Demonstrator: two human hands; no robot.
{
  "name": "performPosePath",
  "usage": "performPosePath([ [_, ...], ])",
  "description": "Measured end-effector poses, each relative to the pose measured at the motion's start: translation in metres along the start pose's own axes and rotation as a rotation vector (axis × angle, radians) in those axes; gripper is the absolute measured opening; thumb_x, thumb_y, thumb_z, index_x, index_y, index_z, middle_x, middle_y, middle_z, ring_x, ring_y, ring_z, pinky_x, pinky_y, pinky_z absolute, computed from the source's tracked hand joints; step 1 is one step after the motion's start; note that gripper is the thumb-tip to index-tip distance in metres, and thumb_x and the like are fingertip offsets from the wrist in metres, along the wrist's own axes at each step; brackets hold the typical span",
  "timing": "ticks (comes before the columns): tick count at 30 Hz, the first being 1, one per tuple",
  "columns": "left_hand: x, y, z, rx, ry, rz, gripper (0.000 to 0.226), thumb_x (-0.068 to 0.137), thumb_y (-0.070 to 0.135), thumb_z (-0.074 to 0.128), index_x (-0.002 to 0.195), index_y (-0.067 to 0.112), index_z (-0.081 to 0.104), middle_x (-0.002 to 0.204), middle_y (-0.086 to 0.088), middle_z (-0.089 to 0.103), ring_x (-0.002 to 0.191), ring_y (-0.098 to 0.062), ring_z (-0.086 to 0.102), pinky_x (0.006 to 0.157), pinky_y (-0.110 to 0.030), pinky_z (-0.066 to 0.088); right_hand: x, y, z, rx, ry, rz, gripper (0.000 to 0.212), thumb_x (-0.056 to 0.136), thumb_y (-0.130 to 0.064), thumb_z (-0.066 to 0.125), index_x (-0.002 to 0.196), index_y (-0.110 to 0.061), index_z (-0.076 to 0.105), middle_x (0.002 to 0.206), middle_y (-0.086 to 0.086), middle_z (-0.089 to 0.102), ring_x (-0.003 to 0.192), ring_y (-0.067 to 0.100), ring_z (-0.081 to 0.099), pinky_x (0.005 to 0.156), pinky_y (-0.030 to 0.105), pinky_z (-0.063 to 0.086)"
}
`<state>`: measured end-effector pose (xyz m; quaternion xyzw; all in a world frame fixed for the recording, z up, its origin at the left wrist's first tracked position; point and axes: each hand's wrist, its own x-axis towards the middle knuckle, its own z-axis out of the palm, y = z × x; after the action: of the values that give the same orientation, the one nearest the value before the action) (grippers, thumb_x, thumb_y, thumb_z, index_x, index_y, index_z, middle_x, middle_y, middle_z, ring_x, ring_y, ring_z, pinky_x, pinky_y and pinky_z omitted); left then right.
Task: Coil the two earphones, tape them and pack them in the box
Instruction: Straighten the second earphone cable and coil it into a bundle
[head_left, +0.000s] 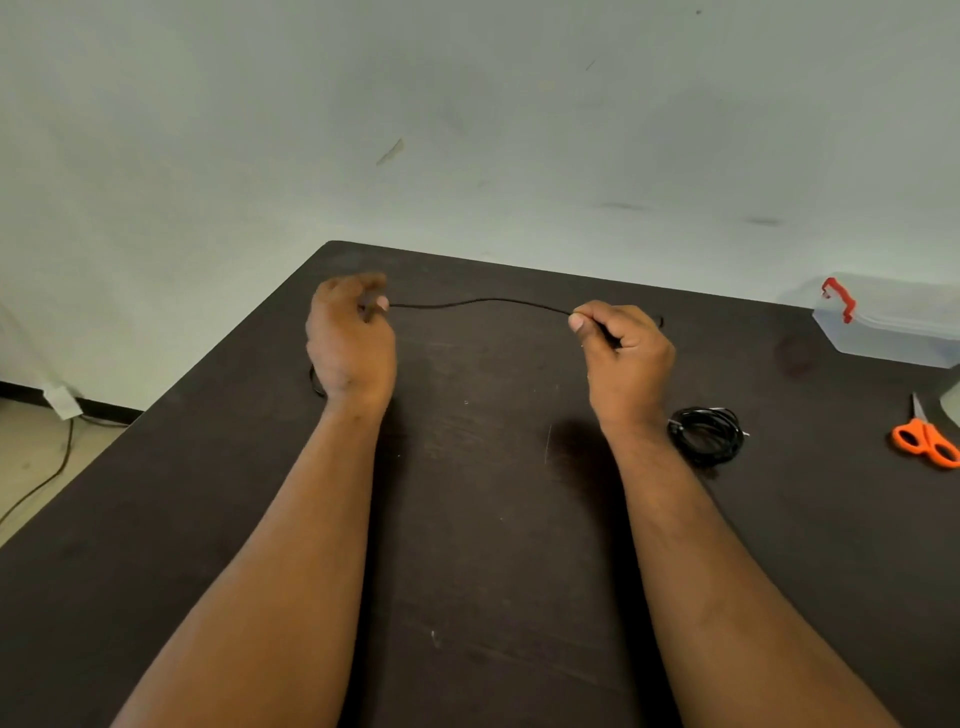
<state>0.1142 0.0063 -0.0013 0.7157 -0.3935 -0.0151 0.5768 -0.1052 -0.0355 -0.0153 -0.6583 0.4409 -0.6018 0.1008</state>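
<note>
A thin black earphone cable stretches between both hands above the dark table. My left hand pinches its left end, and a loop of the cable shows below that wrist. My right hand pinches the right end, with a bit of cable sticking out behind the knuckles. A second black earphone lies coiled on the table just right of my right wrist. The clear plastic box with a red latch stands at the far right edge of the table.
Orange-handled scissors lie at the right edge, near the box. The table's left edge drops to a floor with a loose cord. A pale wall stands behind the table.
</note>
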Motion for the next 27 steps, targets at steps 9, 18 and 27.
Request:
performPosePath([
  [9, -0.054, 0.027, 0.05, -0.423, -0.539, 0.201, 0.019, 0.093, 0.009, 0.06, 0.109, 0.012, 0.07, 0.099, -0.001, 0.072, 0.083, -0.014, 0.069, 0.068, -0.031, 0.059, -0.01, -0.01, 0.018, 0.01, -0.132, -0.143, 0.005, 0.083, -0.011, 0.072, 0.085, -0.006, 0.074, 0.079, 0.002, 0.067, 0.073, 0.011, 0.061, 0.068, 0.018, 0.048],
  [18, -0.016, 0.006, 0.026, -0.255, -0.343, 0.208, 0.008, 0.088, 0.012, 0.066, 0.084, 0.017, 0.071, 0.072, 0.016, 0.064, 0.066, -0.002, 0.06, 0.068, -0.023, 0.054, -0.001, 0.0, 0.009, -0.067, -0.155, -0.232, 0.004, 0.083, -0.006, 0.071, 0.086, -0.004, 0.074, 0.077, 0.005, 0.069, 0.072, 0.015, 0.062, 0.07, 0.016, 0.047],
  [27, 0.003, -0.009, 0.009, -0.167, -0.09, 0.181, 0.015, 0.093, 0.016, 0.059, 0.084, 0.013, 0.071, 0.069, 0.015, 0.058, 0.062, -0.002, 0.052, 0.058, -0.018, 0.042, 0.004, 0.003, -0.009, -0.054, -0.108, -0.203, 0.004, 0.083, -0.003, 0.07, 0.087, -0.004, 0.073, 0.076, 0.005, 0.067, 0.063, 0.015, 0.061, 0.064, 0.029, 0.052],
])
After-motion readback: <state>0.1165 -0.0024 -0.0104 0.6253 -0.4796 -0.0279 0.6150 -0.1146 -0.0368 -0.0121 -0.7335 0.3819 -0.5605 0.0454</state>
